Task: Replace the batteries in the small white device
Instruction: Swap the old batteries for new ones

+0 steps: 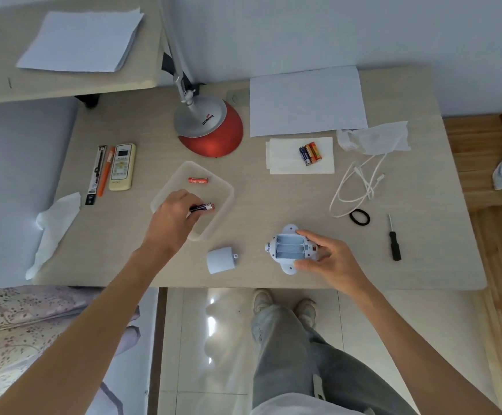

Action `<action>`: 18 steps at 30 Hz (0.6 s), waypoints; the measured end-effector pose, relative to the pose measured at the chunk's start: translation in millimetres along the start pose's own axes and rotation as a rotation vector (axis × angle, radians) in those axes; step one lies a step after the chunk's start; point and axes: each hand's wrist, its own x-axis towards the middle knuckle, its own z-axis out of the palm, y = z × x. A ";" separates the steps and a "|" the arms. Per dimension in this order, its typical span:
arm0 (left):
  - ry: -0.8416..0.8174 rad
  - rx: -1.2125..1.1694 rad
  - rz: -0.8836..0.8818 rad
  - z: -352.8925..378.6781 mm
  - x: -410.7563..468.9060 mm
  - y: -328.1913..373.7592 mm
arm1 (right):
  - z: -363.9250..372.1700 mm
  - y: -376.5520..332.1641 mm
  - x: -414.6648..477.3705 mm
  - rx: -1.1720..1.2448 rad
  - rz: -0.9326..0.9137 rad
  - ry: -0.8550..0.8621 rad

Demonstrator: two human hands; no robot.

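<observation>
White device (pixel 290 248) gripped by right hand (pixel 330 259); left hand (pixel 172 214) pinches battery (pixel 203 207) over tray (pixel 226 187).

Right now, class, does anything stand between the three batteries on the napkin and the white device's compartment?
Nothing visible does. The table between the three batteries and the white device is bare, its compartment lies open and empty, and the right hand grips only its edges. The white cable lies aside.
</observation>
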 end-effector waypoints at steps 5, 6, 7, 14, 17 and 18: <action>-0.132 0.054 -0.020 14.2 7.1 -11.1 | 0.5 -1.6 -0.5 0.018 0.001 0.006; -0.152 0.069 -0.023 16.2 8.8 -11.7 | 0.6 -2.2 -0.7 0.018 -0.002 0.009; -0.171 0.087 -0.029 17.3 10.3 -11.7 | 0.9 -2.3 -0.7 0.013 -0.004 0.012; -0.244 0.192 -0.042 17.4 17.2 -2.9 | 1.0 -2.3 -0.4 -0.006 0.011 0.009; -0.264 0.202 -0.069 14.7 17.2 -0.3 | 1.6 -3.6 -1.1 -0.010 0.003 0.010; -0.262 0.198 -0.081 12.9 16.7 0.7 | 1.7 -3.7 -1.3 -0.009 -0.003 0.011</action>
